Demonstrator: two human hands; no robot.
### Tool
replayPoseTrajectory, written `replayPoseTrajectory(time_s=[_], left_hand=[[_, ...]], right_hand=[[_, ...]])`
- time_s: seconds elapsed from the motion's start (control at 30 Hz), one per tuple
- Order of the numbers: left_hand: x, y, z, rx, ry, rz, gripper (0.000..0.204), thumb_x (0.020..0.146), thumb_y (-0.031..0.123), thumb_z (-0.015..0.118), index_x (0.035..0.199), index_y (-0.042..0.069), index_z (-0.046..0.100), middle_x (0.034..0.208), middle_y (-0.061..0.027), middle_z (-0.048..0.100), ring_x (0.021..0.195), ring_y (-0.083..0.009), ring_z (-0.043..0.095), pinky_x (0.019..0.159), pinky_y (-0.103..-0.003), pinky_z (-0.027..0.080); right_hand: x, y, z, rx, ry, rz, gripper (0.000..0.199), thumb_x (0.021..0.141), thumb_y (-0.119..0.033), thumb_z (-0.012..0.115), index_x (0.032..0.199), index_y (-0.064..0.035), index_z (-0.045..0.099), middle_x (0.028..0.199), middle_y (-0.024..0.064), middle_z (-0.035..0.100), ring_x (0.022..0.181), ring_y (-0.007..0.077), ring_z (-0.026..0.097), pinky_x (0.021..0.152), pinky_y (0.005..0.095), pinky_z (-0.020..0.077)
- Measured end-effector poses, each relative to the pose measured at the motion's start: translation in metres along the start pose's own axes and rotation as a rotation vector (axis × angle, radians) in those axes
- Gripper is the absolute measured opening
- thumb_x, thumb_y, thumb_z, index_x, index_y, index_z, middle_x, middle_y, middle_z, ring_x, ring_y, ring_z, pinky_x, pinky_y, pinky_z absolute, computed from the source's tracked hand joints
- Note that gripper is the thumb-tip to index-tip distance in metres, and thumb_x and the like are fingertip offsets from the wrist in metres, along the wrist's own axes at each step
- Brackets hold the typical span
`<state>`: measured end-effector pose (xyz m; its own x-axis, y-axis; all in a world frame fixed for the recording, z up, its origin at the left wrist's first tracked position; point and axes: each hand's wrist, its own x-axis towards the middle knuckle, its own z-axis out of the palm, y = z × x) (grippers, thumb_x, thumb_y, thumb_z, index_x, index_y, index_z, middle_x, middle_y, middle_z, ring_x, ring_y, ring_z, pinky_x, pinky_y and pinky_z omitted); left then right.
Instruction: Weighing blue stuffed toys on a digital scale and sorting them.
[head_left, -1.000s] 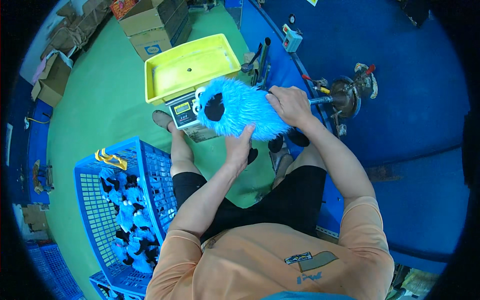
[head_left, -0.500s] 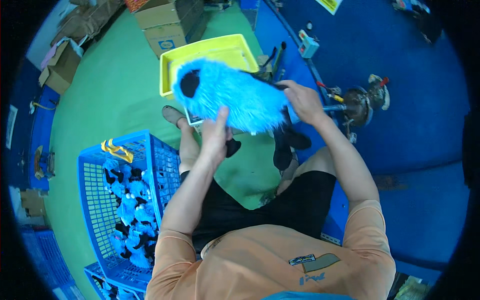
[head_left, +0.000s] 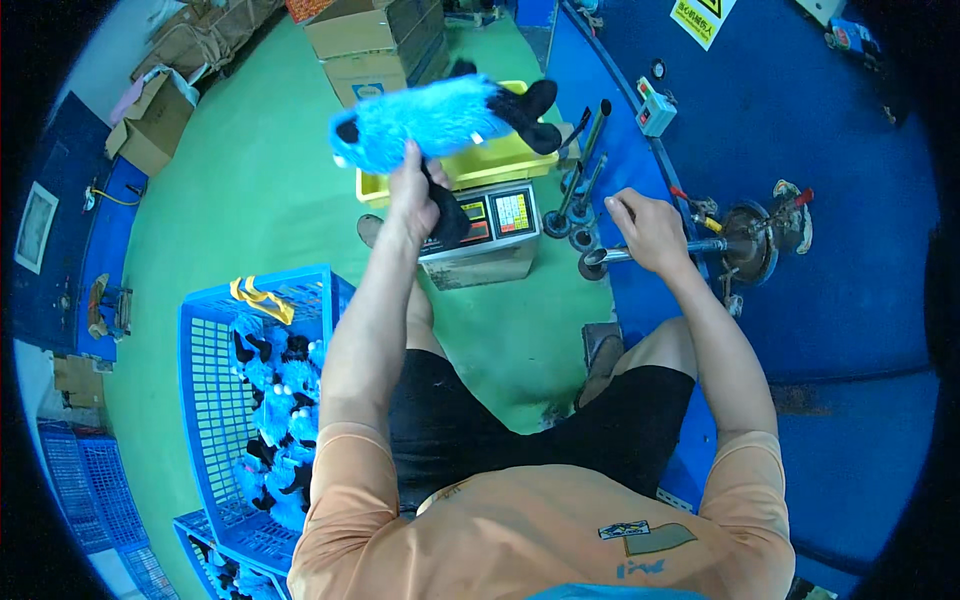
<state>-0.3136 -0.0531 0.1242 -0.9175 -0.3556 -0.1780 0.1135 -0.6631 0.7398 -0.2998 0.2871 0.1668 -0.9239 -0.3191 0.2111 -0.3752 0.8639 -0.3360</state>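
My left hand [head_left: 413,197] is closed round the underside of a furry blue plush toy [head_left: 425,118] with black limbs and a black patch at its left end. One black limb [head_left: 447,212] hangs beside my wrist. The toy is held over a yellow tray [head_left: 500,165], part of which it hides. My right hand [head_left: 650,232] is apart from the toy, with loosely bent fingers and nothing visible in them. It is over a horizontal metal tube [head_left: 712,246] that juts from the blue machine; whether it touches the tube I cannot tell.
Below the tray stands a scale [head_left: 490,235] with a keypad. Upright metal tubes [head_left: 583,195] are to its right. At left, a blue basket [head_left: 195,400] holds several blue-and-black plush pieces. Cardboard boxes [head_left: 365,45] sit at the far side. A control box [head_left: 655,108] is on the blue machine [head_left: 840,330].
My right hand has let go of the plush toy and moved right. My left hand has carried it up and away, turning its black limbs to the right. The scale now shows.
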Motion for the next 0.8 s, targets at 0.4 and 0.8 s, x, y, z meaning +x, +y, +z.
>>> replayPoseTrajectory(time_s=[0.4, 0.8], left_hand=[[-0.153, -0.157, -0.123, 0.594, 0.136, -0.265, 0.034, 0.100, 0.032, 0.053, 0.108, 0.001, 0.064, 0.098, -0.0098, 0.065, 0.083, -0.0153, 0.057, 0.074, -0.028, 0.048], [-0.149, -0.169, -0.149, 0.549, 0.195, -0.259, 0.039, 0.101, 0.036, 0.057, 0.120, 0.002, 0.063, 0.111, -0.0122, 0.068, 0.093, -0.0196, 0.062, 0.084, -0.033, 0.051]], right_hand=[[-0.002, 0.002, 0.005, -0.044, 0.030, -0.035, 0.040, 0.101, -0.041, 0.051, 0.088, -0.0068, 0.066, 0.074, 0.0142, 0.069, 0.067, 0.0403, 0.063, 0.064, 0.0502, 0.0471], [0.001, 0.005, 0.009, -0.008, -0.030, 0.029, 0.044, 0.102, -0.044, 0.050, 0.090, -0.0055, 0.067, 0.077, 0.0158, 0.070, 0.070, 0.0421, 0.064, 0.065, 0.0508, 0.0472]])
